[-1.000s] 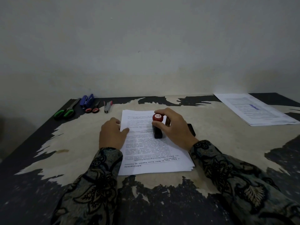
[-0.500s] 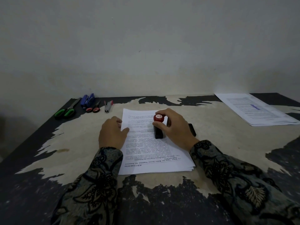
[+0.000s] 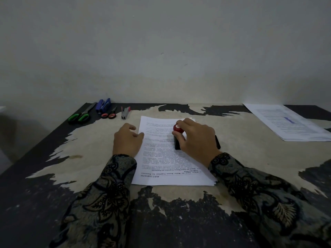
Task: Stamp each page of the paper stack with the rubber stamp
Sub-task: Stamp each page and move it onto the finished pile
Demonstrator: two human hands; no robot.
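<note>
The right hand (image 3: pixel 195 138) gripped the rubber stamp (image 3: pixel 177 136) by its red knob, its dark base set on the top sheet of the paper stack (image 3: pixel 161 169) at mid-table. The left hand (image 3: pixel 127 139) rested at the stack's left edge, fingers loosely curled, thumb on the paper. Likely faults: a tilted stamp would print unevenly; a loose sheet could slide and smear, should the left hand slacken. The sheets were thin, printed, slightly fanned; the table (image 3: pixel 250 158) was dark with worn, pale patches. A dark flat object (image 3: pixel 218 142), possibly an ink pad, lay behind the right hand.
</note>
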